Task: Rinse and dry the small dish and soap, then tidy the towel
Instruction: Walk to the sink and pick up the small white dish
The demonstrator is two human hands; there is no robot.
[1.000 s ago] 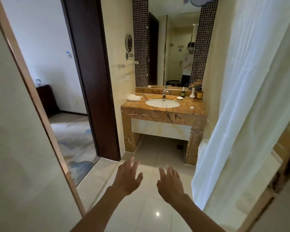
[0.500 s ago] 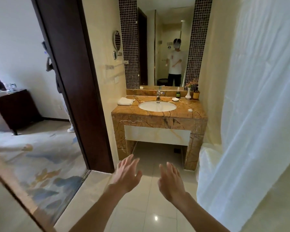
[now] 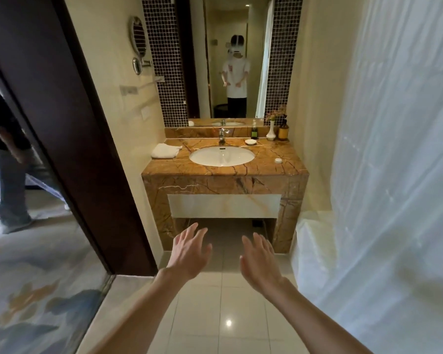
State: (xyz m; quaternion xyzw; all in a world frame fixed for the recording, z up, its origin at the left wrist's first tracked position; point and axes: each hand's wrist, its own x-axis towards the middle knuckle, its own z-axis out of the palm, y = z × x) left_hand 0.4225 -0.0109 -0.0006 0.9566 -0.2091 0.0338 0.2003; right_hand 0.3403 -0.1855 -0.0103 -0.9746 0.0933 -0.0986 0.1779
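I have both hands raised in front of me over the glossy pale floor tiles (image 3: pixel 215 315), well short of the vanity. My left hand (image 3: pixel 188 254) and right hand (image 3: pixel 260 261) are bare, apart from each other, fingers spread loose and holding nothing.

Ahead stands the surface (image 3: pixel 266 164), a thick slab of brown marble veined in dark and cream lines, with a paler stone panel set in its front. An oval white ceramic basin (image 3: pixel 221 155) is sunk into its middle, smooth and shiny, and a chrome tap (image 3: pixel 222 135) rises behind it.

The small dish (image 3: pixel 250 142) is a shallow white round piece sitting behind the basin to its right, close to the back ledge; I cannot tell whether soap lies in it. The towel (image 3: pixel 165 151) is white, soft and folded into a rough rectangle at the left rear corner of the surface. A small round white lid-like piece (image 3: pixel 278 160) rests near the right edge.

Along the back right stand a dark green bottle (image 3: pixel 254 131), a slim white vase (image 3: pixel 270 131) with pink flowers and an amber bottle (image 3: pixel 283 130). A translucent white shower curtain (image 3: pixel 381 149) hangs in soft folds on my right; a dark wooden door frame (image 3: pixel 69 123) runs down my left.
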